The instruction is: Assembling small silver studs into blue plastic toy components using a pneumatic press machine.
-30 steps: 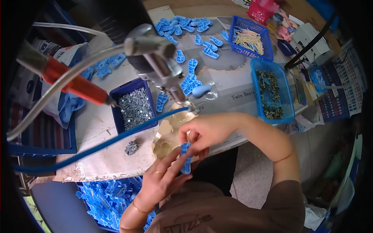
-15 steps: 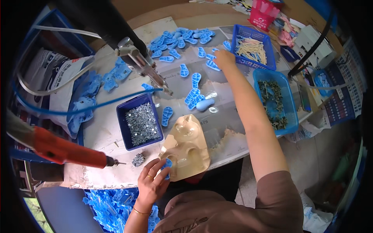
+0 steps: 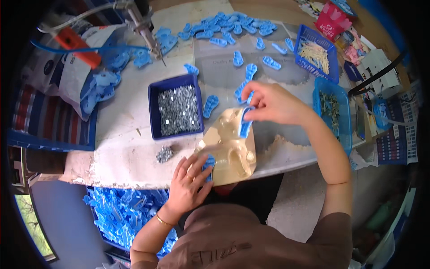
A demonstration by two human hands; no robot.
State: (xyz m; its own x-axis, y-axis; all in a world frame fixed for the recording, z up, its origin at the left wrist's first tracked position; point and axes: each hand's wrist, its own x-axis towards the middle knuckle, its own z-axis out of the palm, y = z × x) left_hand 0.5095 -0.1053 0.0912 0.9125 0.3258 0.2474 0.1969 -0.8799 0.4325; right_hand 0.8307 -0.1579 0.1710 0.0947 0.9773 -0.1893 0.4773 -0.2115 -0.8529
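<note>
A tan moulded plastic holder [image 3: 230, 172] with rounded hollows lies at the table's near edge. A small ribbed blue plastic piece [image 3: 208, 168] sits at its left side, between the fingers and thumb of my left hand [image 3: 188, 184]. Over the holder's far end, my right hand [image 3: 280, 105] pinches a longer ribbed blue plastic piece [image 3: 245, 125] between thumb and fingers. Partly behind that hand lie more blue pieces [image 3: 251, 71]. Another blue piece [image 3: 210, 106] rests left of the holder.
A dark blue bin [image 3: 153, 112] of small silver screws stands left of the holder, with a screw pile [image 3: 165, 154] nearer. An orange-red power screwdriver [image 3: 78, 47] and a metal tool [image 3: 145, 31] hang at upper left. Blue pieces [image 3: 237, 22] heap at the back; baskets [image 3: 320, 38] line the right.
My right hand has come back from the far right to the holder with a blue piece. My left hand stays on its piece. The red screwdriver has swung farther away, and the whole view has shifted.
</note>
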